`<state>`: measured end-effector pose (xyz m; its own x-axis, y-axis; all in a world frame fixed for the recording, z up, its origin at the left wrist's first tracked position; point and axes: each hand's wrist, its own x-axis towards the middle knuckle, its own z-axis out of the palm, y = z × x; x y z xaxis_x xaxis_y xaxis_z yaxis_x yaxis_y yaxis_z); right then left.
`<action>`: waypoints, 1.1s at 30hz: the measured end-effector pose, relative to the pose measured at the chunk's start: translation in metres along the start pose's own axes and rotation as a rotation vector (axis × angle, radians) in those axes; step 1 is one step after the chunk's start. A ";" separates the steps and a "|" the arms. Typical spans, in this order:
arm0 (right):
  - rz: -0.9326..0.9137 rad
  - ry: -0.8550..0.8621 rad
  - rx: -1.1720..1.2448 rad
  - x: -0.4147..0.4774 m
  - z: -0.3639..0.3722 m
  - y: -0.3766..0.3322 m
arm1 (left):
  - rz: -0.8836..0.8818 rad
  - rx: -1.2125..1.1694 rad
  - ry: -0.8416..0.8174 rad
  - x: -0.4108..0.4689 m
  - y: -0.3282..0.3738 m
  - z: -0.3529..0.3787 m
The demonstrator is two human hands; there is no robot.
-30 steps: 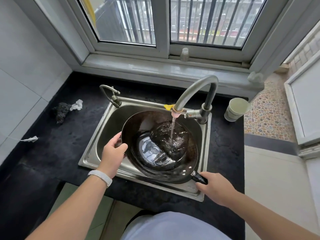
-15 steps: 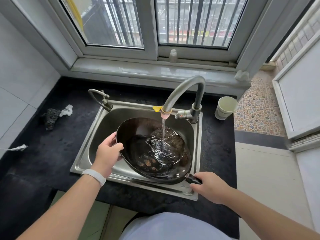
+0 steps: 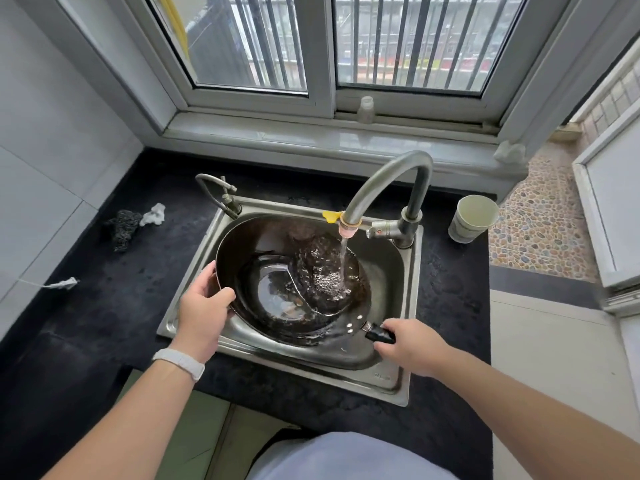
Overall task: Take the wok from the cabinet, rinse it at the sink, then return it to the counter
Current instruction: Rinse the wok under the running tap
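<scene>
A dark wok is held over the steel sink, tilted. Water runs from the curved faucet onto the wok's right inner side and pools in its bottom. My left hand grips the wok's left rim, thumb over the edge. My right hand grips the black handle at the wok's near right. The black counter surrounds the sink.
A paper cup stands on the counter right of the faucet. A black scrubber and a white scrap lie at the left. A small second tap rises at the sink's back left. A small bottle sits on the windowsill.
The wok has shifted and tilted in the sink under the running water, and the pooled water has moved across its bottom. Both hands keep their grips.
</scene>
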<state>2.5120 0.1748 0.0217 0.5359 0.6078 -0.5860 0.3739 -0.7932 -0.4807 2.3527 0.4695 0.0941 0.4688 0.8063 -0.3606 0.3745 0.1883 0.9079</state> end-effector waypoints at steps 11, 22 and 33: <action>-0.158 0.134 -0.134 0.043 -0.018 -0.001 | 0.130 -0.043 0.131 -0.006 0.007 -0.006; -0.246 0.143 -0.168 0.075 -0.031 -0.003 | 0.139 -0.033 0.253 -0.009 -0.005 -0.005; -0.293 0.279 -0.310 0.082 -0.047 -0.003 | 0.176 -0.026 0.270 -0.011 -0.011 0.000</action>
<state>2.5902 0.2250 0.0056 0.5407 0.8067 -0.2386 0.7233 -0.5906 -0.3578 2.3430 0.4587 0.0877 0.2937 0.9469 -0.1307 0.2842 0.0441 0.9578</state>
